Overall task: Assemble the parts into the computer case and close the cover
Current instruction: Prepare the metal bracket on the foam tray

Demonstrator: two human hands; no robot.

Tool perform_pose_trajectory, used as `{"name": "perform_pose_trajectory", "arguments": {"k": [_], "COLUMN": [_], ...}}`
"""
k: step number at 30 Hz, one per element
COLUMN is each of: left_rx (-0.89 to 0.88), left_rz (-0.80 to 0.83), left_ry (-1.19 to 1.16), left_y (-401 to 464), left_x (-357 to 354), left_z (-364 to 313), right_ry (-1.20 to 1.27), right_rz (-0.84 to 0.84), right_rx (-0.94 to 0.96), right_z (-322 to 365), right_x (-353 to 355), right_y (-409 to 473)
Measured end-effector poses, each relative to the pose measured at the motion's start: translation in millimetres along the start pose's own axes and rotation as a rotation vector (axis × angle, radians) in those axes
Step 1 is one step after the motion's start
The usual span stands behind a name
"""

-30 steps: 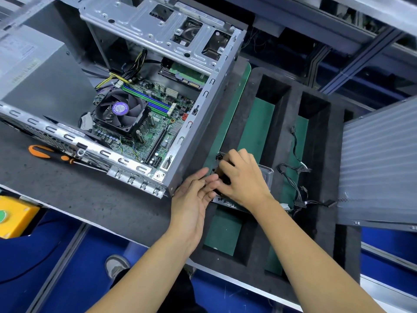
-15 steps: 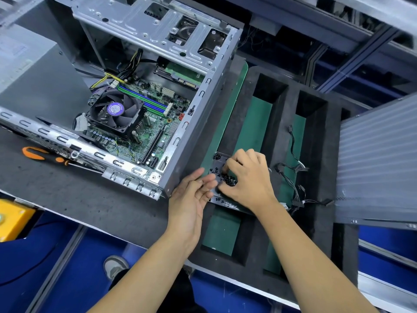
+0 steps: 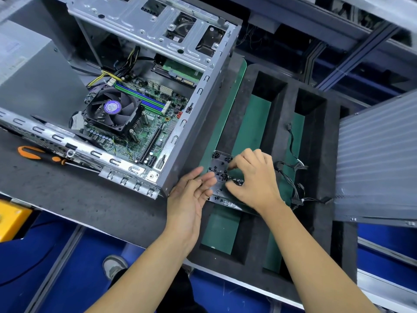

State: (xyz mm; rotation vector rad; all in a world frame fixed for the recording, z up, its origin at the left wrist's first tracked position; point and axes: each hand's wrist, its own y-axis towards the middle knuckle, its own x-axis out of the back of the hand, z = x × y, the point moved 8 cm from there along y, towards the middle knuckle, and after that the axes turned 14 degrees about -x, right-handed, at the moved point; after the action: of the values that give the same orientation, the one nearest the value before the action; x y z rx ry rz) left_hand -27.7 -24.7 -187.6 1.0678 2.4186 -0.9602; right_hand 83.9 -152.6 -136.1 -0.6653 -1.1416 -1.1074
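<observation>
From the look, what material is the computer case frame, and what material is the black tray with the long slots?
The computer case frame looks like bare sheet metal, probably galvanised steel: dull silver, with stamped holes and folded edges. The black tray seems to be dense foam: matte, slightly grainy, with thick soft-looking walls cut square around the slots. The green slot floors look like a smooth mat; their material is unclear.

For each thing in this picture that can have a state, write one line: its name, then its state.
computer case: lying on its side, cover off, motherboard exposed
side cover: off the case, resting at right
screw tray: in the foam organiser, scattered black screws on it
right hand: fingers curled over the screws, picking
left hand: open, palm up beside the tray
screwdriver: lying unused on the bench
cables: loose in a foam slot
</observation>
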Motion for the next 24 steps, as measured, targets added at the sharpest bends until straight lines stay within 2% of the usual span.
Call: {"name": "perform_pose_trajectory", "arguments": {"k": [3,9,19,24], "left_rx": [0.002,0.001,-0.001,0.003], "left_rz": [-0.001,-0.004,0.000,0.003], "left_ry": [-0.003,-0.012,-0.035,-0.046], "left_y": [0.3,0.7,0.9,1.5], "left_x": [-0.3,-1.0,0.1,0.2], "left_z": [0.1,0.1,1.0,1.7], "right_ry": [-0.030,-0.183,-0.202,-0.216], "right_rz": [0.001,-0.136,-0.303,-0.297], "right_rx": [0.051,0.165,0.135,0.099], "right_z": [7.2,19.3,19.4,19.3], "right_x": [-4.2,-6.7,0.2,-2.2], "right_y": [1.1,1.8,-1.6,-2.3]}}
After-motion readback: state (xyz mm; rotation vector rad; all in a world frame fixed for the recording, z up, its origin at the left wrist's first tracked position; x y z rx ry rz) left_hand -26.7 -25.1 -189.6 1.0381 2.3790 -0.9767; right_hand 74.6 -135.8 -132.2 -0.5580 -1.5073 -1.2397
